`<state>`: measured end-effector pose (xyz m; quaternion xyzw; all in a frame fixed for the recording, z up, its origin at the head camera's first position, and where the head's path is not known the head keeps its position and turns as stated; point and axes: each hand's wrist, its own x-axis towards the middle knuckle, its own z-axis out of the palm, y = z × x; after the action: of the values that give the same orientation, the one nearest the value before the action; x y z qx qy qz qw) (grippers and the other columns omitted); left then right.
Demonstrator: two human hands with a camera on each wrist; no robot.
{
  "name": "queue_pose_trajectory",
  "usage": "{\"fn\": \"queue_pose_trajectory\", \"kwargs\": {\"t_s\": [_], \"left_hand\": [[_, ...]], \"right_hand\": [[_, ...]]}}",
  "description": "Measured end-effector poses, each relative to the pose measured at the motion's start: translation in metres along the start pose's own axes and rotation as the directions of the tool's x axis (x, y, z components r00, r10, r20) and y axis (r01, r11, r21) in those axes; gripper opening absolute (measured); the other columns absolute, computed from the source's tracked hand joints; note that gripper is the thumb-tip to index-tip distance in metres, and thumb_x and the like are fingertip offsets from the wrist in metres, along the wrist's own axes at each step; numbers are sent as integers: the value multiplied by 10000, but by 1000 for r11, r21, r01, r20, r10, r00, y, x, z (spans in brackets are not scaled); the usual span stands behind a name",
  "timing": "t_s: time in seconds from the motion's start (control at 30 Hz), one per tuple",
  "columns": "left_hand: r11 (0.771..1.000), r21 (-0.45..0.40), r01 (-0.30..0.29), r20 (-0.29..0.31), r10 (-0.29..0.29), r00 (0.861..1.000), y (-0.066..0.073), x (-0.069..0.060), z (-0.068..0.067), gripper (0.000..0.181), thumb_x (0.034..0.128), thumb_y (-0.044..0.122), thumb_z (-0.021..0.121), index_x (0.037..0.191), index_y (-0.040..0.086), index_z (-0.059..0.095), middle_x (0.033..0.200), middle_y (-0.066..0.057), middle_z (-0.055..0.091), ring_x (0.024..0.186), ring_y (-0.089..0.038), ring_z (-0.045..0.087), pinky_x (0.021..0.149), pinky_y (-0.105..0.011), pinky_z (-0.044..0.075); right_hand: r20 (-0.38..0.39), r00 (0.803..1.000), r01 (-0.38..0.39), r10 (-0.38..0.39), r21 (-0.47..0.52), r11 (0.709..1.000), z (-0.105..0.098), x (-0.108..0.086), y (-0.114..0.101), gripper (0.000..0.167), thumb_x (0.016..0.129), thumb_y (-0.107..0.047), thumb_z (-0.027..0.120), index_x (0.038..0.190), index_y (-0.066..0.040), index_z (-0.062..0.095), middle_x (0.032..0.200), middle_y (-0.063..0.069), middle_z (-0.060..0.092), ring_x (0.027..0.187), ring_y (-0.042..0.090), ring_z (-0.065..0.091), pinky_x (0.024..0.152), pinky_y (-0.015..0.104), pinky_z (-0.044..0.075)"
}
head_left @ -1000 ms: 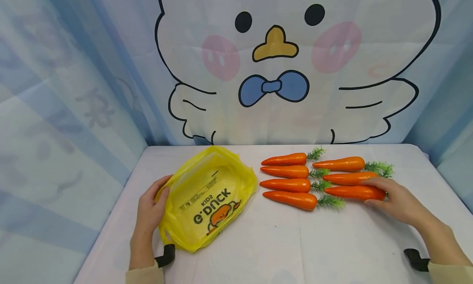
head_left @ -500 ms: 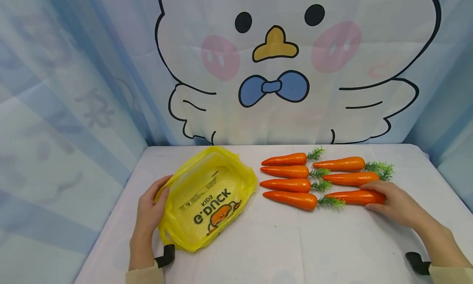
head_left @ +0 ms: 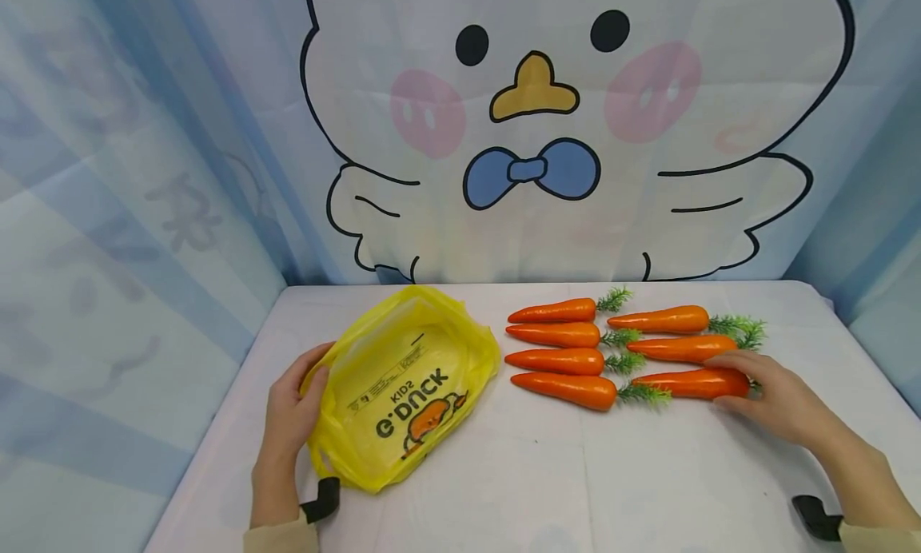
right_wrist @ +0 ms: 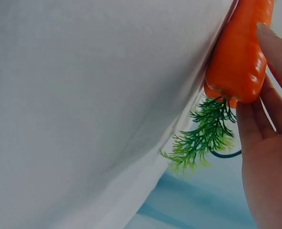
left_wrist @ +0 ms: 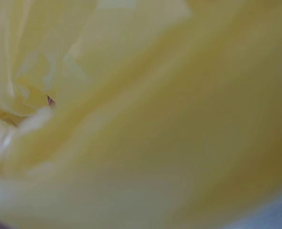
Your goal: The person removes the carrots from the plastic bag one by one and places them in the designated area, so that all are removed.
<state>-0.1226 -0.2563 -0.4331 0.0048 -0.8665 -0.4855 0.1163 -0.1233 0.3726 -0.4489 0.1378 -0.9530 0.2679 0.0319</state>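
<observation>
On the left of the table, my left hand (head_left: 297, 399) holds the edge of a yellow plastic bag (head_left: 403, 393), its thumb over the near face. The other fingers are partly hidden behind the bag. Blurred yellow plastic (left_wrist: 169, 109) fills most of the left wrist view. At the right, my right hand (head_left: 780, 397) grips the thick end of an orange toy carrot (head_left: 694, 383) lying on the table. In the right wrist view the thumb presses one side of this carrot (right_wrist: 238, 62) and the fingers reach round the other. Its green leaves (right_wrist: 210, 126) hang beyond the thick end.
Four-deep rows aside, several more carrots lie left of the held one, the nearest carrot (head_left: 568, 390) touching its tip with its leaves. Two carrots (head_left: 683, 348) lie just behind it. A white cloth covers the table (head_left: 504, 489); a printed curtain (head_left: 532, 233) closes off the back.
The carrot in my right hand has shifted a little toward the front of the table, opening a gap to the carrot behind it. My left hand and the bag have stayed put.
</observation>
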Motion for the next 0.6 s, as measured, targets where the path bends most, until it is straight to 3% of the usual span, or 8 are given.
{"fn": "queue_pose_trajectory", "kwargs": {"t_s": [0.5,0.6], "left_hand": [[998,57,-17,11,16,1000,2,6,-1,378,1079,231,504,1434,108,548,1428,-72,564,1306,-236,504,993,-65,318],[998,69,-9,15,8,1000,4,6,-4,392,1078,245,507,1448,121,538,1447,-71,548,1326,-248,486,1048,-139,343]], "right_hand": [[-87,996,-28,28,3,1000,-8,-3,-16,535,800,-50,842,1266,36,595,1306,349,513,1184,559,428,893,771,359],[-108,994,-16,18,20,1000,-7,-1,-22,527,814,-62,837,1275,30,598,1320,343,511,1196,562,419,911,776,345]]}}
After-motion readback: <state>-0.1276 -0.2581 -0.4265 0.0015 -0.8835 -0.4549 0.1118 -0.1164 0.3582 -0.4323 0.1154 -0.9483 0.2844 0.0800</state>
